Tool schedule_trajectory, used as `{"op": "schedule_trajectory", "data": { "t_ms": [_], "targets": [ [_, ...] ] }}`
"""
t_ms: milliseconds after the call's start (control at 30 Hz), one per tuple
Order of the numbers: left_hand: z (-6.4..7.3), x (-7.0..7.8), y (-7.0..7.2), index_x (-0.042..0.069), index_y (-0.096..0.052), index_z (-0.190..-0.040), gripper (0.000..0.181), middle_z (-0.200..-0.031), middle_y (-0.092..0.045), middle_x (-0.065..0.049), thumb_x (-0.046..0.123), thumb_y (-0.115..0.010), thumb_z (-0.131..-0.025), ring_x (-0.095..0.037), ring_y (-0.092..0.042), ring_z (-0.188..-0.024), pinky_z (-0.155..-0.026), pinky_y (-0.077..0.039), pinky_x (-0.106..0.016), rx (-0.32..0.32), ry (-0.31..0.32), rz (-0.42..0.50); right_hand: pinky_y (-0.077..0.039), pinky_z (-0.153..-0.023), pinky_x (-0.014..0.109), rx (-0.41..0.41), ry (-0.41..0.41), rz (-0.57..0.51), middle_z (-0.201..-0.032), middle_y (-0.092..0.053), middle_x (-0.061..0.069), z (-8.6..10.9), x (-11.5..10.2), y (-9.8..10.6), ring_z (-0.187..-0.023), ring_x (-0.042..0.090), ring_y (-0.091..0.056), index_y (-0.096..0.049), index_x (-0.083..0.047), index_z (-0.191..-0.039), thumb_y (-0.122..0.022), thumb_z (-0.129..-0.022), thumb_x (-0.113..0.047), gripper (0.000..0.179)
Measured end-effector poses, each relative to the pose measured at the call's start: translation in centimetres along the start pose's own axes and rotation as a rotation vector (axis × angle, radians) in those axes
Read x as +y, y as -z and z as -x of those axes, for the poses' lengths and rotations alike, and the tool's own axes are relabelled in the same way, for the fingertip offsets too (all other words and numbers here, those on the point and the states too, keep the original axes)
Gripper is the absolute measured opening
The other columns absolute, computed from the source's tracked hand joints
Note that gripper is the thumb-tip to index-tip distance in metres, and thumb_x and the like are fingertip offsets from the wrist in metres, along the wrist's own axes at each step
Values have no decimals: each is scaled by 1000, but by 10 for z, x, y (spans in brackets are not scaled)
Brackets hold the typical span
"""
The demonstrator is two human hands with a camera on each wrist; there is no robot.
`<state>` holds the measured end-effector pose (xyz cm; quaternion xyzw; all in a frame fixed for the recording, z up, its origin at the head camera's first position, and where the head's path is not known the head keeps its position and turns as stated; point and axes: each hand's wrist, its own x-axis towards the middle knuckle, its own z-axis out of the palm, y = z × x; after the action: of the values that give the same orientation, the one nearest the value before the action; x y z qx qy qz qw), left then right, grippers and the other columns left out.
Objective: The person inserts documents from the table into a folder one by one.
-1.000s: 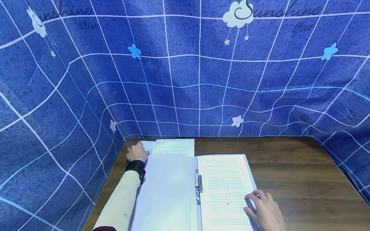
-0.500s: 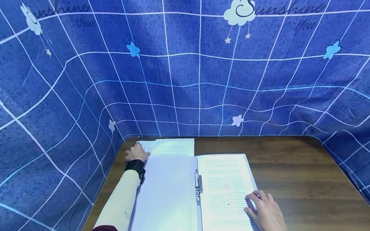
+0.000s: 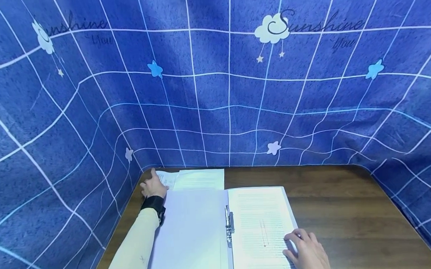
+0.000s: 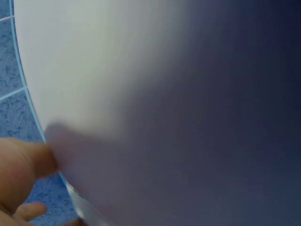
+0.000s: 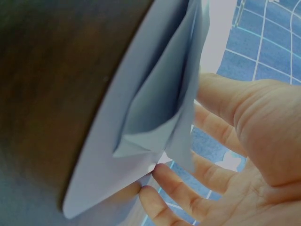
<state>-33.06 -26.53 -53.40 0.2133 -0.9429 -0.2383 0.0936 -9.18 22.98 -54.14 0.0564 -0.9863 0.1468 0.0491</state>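
Observation:
An open folder lies on the wooden table. Its bare left cover point(image 3: 190, 230) is at the left and a stack of printed pages point(image 3: 258, 224) at the right, beside a metal clip point(image 3: 228, 229). My left hand point(image 3: 154, 187) is at the far left corner, fingers spread, its thumb by the cover's corner and some loose sheets point(image 3: 199, 179). In the left wrist view the cover fills most of the picture and hides part of the thumb. My right hand point(image 3: 306, 250) rests at the stack's right edge, fingers loosely extended. Curled page corners point(image 5: 160, 108) show beside it in the right wrist view.
The brown table point(image 3: 346, 209) stretches to the right of the folder. A blue gridded curtain point(image 3: 214, 91) with stars and clouds hangs around the far and side edges. A black wrist strap point(image 3: 153, 204) sits on the left arm.
My left hand has shifted slightly left, away from the loose sheets, and its fingers have spread. My right hand stays at the page edge. The head view has tilted up a little.

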Motion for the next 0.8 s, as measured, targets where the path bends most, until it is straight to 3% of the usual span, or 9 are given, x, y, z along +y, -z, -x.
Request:
{"op": "schedule_trajectory", "data": {
  "t_ms": [133,233,367,467,667,800],
  "targets": [
    [1,-5,2,12,-30,-154,81,-113,-60,-46,-4,-64,-83,-63,-57,-105,-80,-50,-69,77,-16,57,-53,-77,57,11,0,-8,-117,-65,11,1,-1,-1,-101,38,-62,-74,-20,-106,-88,-80,-31,31],
    [2,-6,6,8,-42,-147,65,-108,-62,-44,-4,-61,-85,-61,-63,-95,-73,-51,-67,119,-11,93,-52,-77,59,11,-5,-9,-117,-65,13,1,-1,-1,-102,39,-61,-74,-19,-106,-88,-79,-30,32],
    [7,-4,14,1,-69,-117,32,-107,-66,-39,-3,-55,-89,-59,-65,-93,-73,-50,-66,147,-7,113,-53,-76,59,1,-7,-8,-118,-65,14,1,-1,0,-102,41,-61,-74,-19,-107,-88,-79,-29,33],
    [10,-4,18,0,-75,-98,23,-104,-69,-35,-2,-54,-90,-56,-66,-93,-73,-50,-65,156,-16,127,-53,-76,59,-7,-10,-6,-118,-65,14,2,-2,0,-102,41,-62,-74,-19,-107,-88,-79,-29,33],
    [13,0,24,0,-73,-100,17,-103,-71,-30,6,-57,-99,-52,-67,-93,-75,-51,-63,164,-69,138,-53,-75,58,3,-5,-5,-118,-65,14,1,-1,-1,-102,41,-61,-74,-19,-106,-89,-78,-29,33],
    [20,7,34,1,-73,-101,14,-103,-72,-28,7,-61,-99,-51,-67,-95,-77,-50,-62,211,-122,170,-53,-76,58,15,6,-1,-118,-66,13,1,-1,0,-103,41,-61,-75,-19,-106,-89,-77,-29,34]
  ]
}}
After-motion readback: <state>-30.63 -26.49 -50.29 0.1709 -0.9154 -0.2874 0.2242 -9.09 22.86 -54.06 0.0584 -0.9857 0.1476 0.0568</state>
